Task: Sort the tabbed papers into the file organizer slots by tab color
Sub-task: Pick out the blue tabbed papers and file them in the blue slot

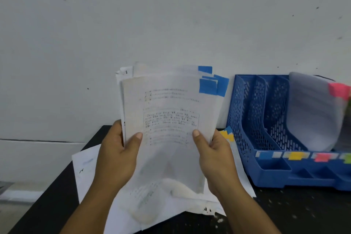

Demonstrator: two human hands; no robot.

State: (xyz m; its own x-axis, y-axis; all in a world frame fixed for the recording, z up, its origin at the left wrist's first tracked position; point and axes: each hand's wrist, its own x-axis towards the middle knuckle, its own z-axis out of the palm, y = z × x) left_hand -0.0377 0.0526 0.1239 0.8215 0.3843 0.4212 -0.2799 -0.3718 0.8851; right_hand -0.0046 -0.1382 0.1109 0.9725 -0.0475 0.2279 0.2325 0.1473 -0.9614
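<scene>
I hold a stack of printed papers with blue tabs (pixel 171 112) upright in front of me. My left hand (pixel 117 150) grips its lower left edge and my right hand (pixel 214 154) grips its lower right edge, thumbs on the front sheet. The blue tabs (pixel 209 85) stick out at the top right corner. To the right stands a blue mesh file organizer (pixel 252 119) with several slots. Coloured labels run along its front: blue (pixel 265 155), yellow (pixel 295 156), pink (pixel 322 157). Papers with a pink tab (pixel 339 90) stand in a right-hand slot.
More loose papers (pixel 89 169) lie on the black table (pixel 296 213) under my hands, some with yellow tabs (pixel 227 135) peeking out beside the organizer. A pale wall stands right behind the table. The table's left edge runs diagonally at lower left.
</scene>
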